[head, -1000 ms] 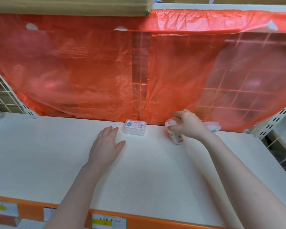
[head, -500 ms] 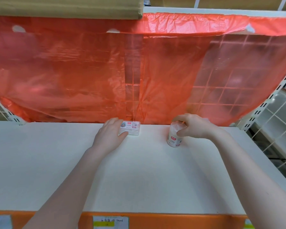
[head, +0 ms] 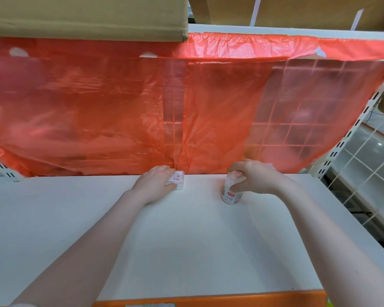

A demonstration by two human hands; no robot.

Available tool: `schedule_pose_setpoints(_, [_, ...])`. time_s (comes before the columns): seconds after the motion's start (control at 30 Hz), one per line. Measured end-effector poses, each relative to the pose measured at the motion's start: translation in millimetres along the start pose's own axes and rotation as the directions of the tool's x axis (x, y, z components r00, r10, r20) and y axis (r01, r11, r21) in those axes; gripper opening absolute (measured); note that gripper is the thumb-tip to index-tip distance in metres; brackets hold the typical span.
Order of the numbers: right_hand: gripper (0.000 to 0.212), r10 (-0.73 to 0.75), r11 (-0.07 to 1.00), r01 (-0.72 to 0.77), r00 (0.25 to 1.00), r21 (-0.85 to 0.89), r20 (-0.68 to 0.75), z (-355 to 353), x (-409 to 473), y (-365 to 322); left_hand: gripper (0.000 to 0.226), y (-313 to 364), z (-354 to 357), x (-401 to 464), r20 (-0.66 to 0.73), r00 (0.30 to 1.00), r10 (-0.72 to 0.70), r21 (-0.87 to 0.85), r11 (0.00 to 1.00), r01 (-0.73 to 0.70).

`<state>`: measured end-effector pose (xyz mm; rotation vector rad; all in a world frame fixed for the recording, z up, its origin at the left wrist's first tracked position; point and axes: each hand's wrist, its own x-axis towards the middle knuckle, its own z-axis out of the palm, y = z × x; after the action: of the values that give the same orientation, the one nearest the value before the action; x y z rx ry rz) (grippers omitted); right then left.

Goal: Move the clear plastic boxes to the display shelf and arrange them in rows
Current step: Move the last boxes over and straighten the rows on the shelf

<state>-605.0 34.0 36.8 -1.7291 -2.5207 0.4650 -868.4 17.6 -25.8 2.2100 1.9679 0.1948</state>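
A small flat clear plastic box lies on the white display shelf at about 12 o'clock from the viewer, right against the back edge. It is rectangular, with a white label carrying red print on its lid, and its left part is hidden. To its right, at about 1 o'clock and well apart from it, a clear plastic cylinder-shaped container stands upright on the shelf, a little nearer the viewer. Its contents look white, and a label with a red mark wraps its lower half. Its top is covered from view.
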Motion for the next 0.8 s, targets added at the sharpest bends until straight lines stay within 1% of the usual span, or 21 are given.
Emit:
schedule_pose_setpoints(0.07, [0.045, -0.003, 1.0, 0.003, 1.0, -0.005, -0.001, 1.6, 0.2, 0.5, 0.05, 0.0, 4.6, -1.2, 0.011, 1.0, 0.011, 0.005, 1.0, -0.011])
schedule_pose_setpoints(0.17, [0.044, -0.029, 0.999, 0.029, 0.999, 0.043, 0.019, 1.4, -1.9, 2.1, 0.048, 2.4, 10.8, -7.8, -0.044, 0.999, 0.023, 0.024, 0.999, -0.022])
schedule_pose_setpoints(0.27, [0.046, -0.068, 0.997, 0.067, 0.997, 0.031, 0.038, -1.1, -6.8, 3.6, 0.048, 3.3, 15.8, -20.1, -0.06, 0.996, 0.06, 0.065, 0.996, -0.056])
schedule_pose_setpoints(0.37, [0.048, -0.082, 0.997, 0.082, 0.995, 0.007, 0.051, -3.3, -9.2, 5.4, 0.05, 1.0, 14.7, -31.0, -0.052, 0.995, 0.085, 0.066, 0.994, -0.082])
schedule_pose_setpoints(0.5, [0.048, -0.094, 0.995, 0.095, 0.993, -0.008, 0.074, -3.2, -8.1, 4.5, 0.053, 2.3, 9.1, -30.5, -0.029, 0.996, 0.085, 0.045, 0.996, -0.083])
schedule_pose_setpoints(0.6, [0.041, -0.121, 0.993, 0.121, 0.989, 0.013, 0.087, -1.4, -6.5, 1.4, 0.057, 6.5, 8.5, -24.6, 0.021, 0.996, 0.084, 0.047, 0.995, -0.085])
schedule_pose_setpoints(0.7, [0.037, -0.122, 0.992, 0.12, 0.991, 0.028, 0.063, 0.9, -5.5, -1.4, 0.06, 9.3, 9.7, -20.2, 0.058, 0.995, 0.082, 0.068, 0.994, -0.085])
schedule_pose_setpoints(0.8, [0.047, -0.121, 0.992, 0.119, 0.992, 0.035, 0.047, 2.9, -6.5, -2.1, 0.061, 11.3, 8.5, -19.0, 0.058, 0.996, 0.062, 0.076, 0.995, -0.067])
